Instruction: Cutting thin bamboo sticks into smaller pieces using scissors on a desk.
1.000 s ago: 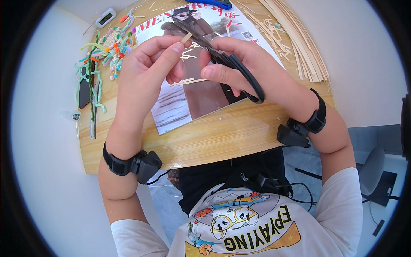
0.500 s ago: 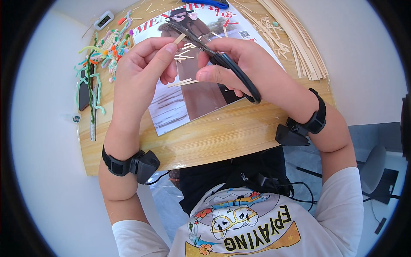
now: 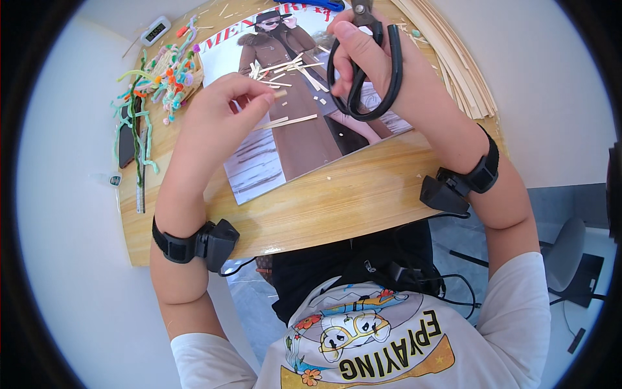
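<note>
My left hand (image 3: 230,117) pinches a short piece of wooden strip (image 3: 280,94) between thumb and fingers, just above a magazine (image 3: 253,178). In my right hand (image 3: 414,87) is a pair of scissors with black handles (image 3: 394,78), raised over the magazine's right side. The blades point away and run out of the picture at the top. Several cut wooden pieces (image 3: 314,79) lie crossed in a loose heap on the cover, and a longer wooden strip (image 3: 299,120) rests nearer to me.
Long wooden strips (image 3: 463,78) lie along the table's right edge. Coloured fuzzy craft stems (image 3: 172,78) are heaped at the left, near a ruler (image 3: 140,194), a dark phone-like object (image 3: 127,139) and a small digital clock (image 3: 155,30). A blue-handled tool (image 3: 317,4) lies at the far edge.
The scissors have swung away from the wooden strip, up and to the right, with my right hand. My left hand has dropped slightly, still pinching its piece.
</note>
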The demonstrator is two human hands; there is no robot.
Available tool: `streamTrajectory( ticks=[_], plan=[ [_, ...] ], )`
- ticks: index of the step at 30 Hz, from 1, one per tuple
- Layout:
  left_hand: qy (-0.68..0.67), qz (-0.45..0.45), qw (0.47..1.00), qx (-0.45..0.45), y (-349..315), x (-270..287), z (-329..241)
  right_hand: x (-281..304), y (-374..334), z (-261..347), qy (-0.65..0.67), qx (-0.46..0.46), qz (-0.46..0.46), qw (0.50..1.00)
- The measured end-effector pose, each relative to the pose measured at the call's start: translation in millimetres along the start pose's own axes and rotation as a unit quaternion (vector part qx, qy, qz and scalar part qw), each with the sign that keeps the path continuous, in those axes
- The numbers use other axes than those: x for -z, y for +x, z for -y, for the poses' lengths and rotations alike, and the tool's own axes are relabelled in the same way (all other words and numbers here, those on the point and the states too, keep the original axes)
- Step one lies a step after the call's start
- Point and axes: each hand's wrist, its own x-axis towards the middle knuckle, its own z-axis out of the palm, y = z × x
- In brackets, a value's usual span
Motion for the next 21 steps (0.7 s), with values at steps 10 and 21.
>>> streamTrajectory(
  ticks=[10,21],
  plan=[
    [0.119,-0.057,0.99,0.047,6,8,7,-3,1,14,-0.058,-0.039,0.016,0.997],
    [0.202,-0.064,0.974,0.084,15,0,19,-4,-3,-12,-0.1,0.113,0.022,0.988]
  ],
)
